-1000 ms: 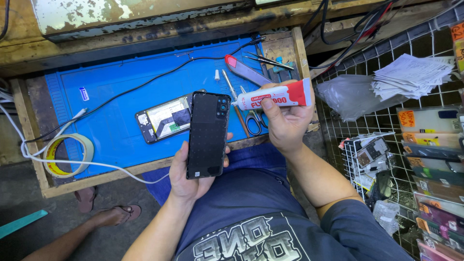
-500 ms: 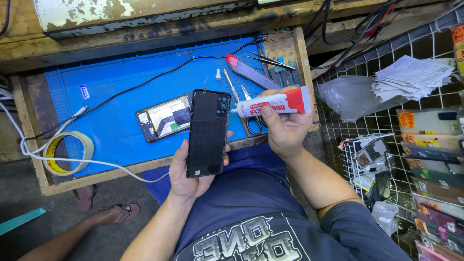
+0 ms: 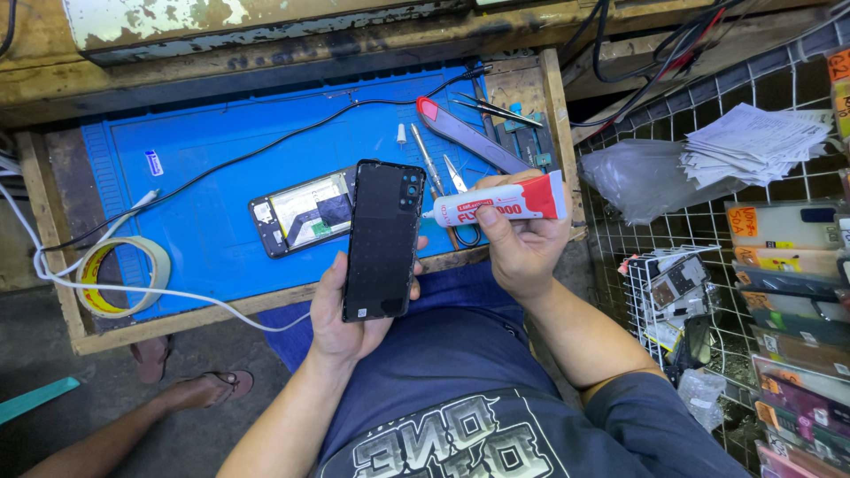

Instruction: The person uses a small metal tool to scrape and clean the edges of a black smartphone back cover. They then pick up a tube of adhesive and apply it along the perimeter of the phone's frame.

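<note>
At frame centre a black phone back cover (image 3: 382, 239) is gripped upright in the left hand (image 3: 350, 319); the glue tube (image 3: 505, 202), clasped by the right hand (image 3: 522, 248), lies crosswise, nozzle touching the cover's upper right edge

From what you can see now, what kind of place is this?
Probably a small phone repair stall. An opened phone lies on a blue work mat with tweezers nearby, and the right hand holds a glue tube beside the black back cover.
</note>
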